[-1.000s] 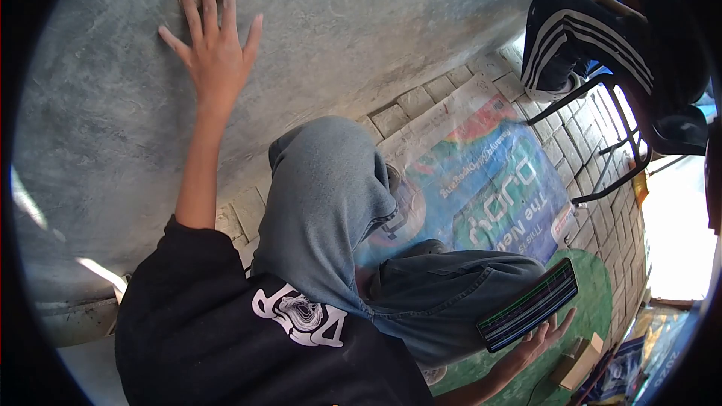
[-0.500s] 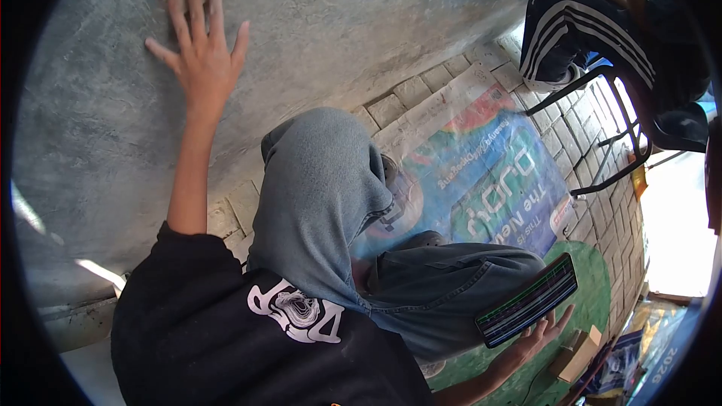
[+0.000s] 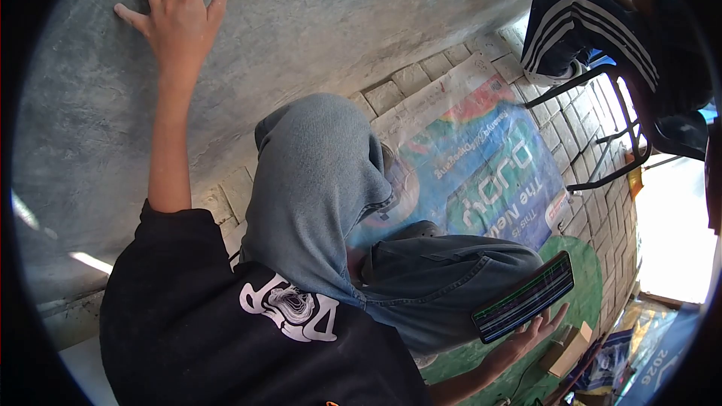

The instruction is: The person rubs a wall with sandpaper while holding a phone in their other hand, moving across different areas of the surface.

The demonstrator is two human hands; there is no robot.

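My left hand (image 3: 179, 19) is spread against the grey wall (image 3: 301, 22) at upper left, its thumb and fingers apart. Its fingertips run to the top edge of the view. The flat, brownish block that was under them is almost wholly cut off there. My right hand (image 3: 526, 342) is at lower right, at the lower edge of a phone (image 3: 523, 297), with some fingers stretched past it. The phone is tilted beside my bent leg (image 3: 451, 286), and lines streak its screen. Part of the grip is hidden behind the phone.
A printed banner (image 3: 481, 158) lies on the paving bricks (image 3: 594, 128) ahead of my knees. To the right, another person in striped trousers (image 3: 587, 34) sits on a black-framed chair (image 3: 594, 184). A small cardboard box (image 3: 569, 349) lies on the green mat (image 3: 587, 271) near the phone.
My left hand has slid up and left along the wall, taking the block almost out of view. My right hand and the phone have hardly moved.
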